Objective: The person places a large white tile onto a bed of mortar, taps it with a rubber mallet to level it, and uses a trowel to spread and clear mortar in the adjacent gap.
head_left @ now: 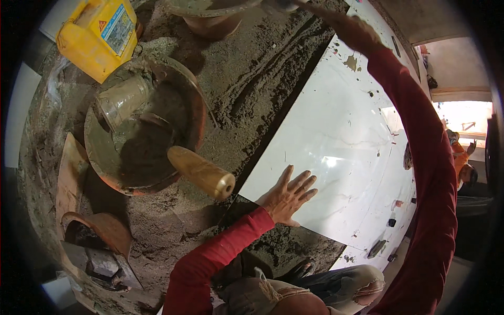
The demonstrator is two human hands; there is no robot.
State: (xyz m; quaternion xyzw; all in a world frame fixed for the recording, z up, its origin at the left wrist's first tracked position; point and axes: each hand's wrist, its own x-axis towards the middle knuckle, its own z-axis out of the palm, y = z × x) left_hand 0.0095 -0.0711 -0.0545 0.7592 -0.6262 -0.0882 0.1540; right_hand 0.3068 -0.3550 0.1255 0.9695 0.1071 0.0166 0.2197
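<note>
Head view showed the left hand (291,194) spread wide, palm down, on a big white tile (325,131), just inside the tile's near edge and close to its left corner. Its fingers were fanned apart and pointed away from the person. The right hand (359,32) was stretched far ahead to the top of the view, near the tile's far end; it was too dark and too close to the rim to tell whether it gripped anything.

The tile lay flat beside a strip of rough grey mortar (257,73), with crumbs and smears of dirt on its glossy face. Left of the mortar stood a round tub (97,147) with wet grey mix inside. A smeared can (123,102) lay tilted in it, and a wooden handle (202,173) stuck out over its near right side. A yellow jug (100,39) sat just behind the tub, and a second basin (212,26) stood at the top edge. Nearer the person, on the left, were a curved brown piece (105,231) and a flat grey plate (102,268).
</note>
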